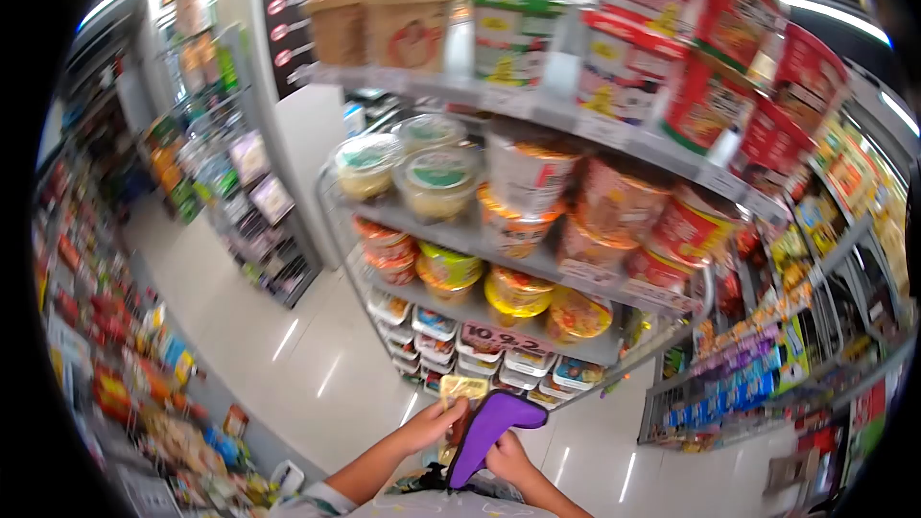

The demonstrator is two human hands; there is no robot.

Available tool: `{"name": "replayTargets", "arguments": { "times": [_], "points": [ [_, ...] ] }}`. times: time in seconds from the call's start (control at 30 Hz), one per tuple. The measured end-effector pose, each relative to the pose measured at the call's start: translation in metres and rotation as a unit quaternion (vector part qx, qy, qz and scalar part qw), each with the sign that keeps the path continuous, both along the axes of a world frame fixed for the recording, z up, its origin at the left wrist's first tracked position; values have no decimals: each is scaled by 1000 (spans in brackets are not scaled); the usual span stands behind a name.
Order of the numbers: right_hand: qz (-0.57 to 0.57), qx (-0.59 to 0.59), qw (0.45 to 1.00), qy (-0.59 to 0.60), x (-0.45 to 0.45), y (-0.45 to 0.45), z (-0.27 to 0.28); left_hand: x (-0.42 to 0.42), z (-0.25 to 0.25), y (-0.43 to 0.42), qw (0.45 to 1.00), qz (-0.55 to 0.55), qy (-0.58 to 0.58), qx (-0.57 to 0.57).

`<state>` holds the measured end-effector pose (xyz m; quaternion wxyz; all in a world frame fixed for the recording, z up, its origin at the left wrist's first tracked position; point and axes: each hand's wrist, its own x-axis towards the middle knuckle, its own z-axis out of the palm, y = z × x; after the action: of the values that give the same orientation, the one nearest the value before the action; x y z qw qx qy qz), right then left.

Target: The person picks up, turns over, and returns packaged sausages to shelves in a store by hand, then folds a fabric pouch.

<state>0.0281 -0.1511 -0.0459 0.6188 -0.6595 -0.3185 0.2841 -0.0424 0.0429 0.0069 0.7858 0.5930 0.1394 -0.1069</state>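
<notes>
My left hand is closed on a small package with a yellowish top, low in the middle of the head view. Just to its right, my right hand is closed on a purple cloth item with a black edge. The purple item stands up between the two hands and hides part of the package. Both hands are in front of my body, below a shelf rack of instant noodle cups and bowls.
Noodle cups fill the rack's upper shelves, with white-rimmed trays at the bottom. Another stocked rack stands at the right. Packaged goods line the left side, beside a tiled floor. A grey pillar rises behind.
</notes>
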Motion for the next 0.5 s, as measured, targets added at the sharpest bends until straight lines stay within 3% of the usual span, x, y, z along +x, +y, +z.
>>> {"name": "replayTargets", "arguments": {
  "times": [0.07,0.13,0.17,0.2,0.27,0.33,0.43,0.5],
  "points": [
    [1,-14,999,-40,4,-5,2,-4,-8,2,1000,0,4,12],
    [30,-19,993,-115,9,1,14,-10,-12,9,994,-27,10,101],
    [83,-65,990,-91,15,-3,38,-10,-19,18,996,-88,10,23],
    [87,-107,986,-96,18,-4,36,-6,-13,19,985,-120,89,82],
    [79,-146,980,-106,20,-4,31,-7,17,11,985,-117,14,125],
    [30,-155,968,-197,18,-7,33,-4,28,10,981,-108,-59,153],
    [41,-97,976,-191,23,-12,37,5,42,19,975,-172,-65,126],
    [27,-112,976,-186,24,-14,41,11,72,20,966,-256,-20,34]
  ]
}}
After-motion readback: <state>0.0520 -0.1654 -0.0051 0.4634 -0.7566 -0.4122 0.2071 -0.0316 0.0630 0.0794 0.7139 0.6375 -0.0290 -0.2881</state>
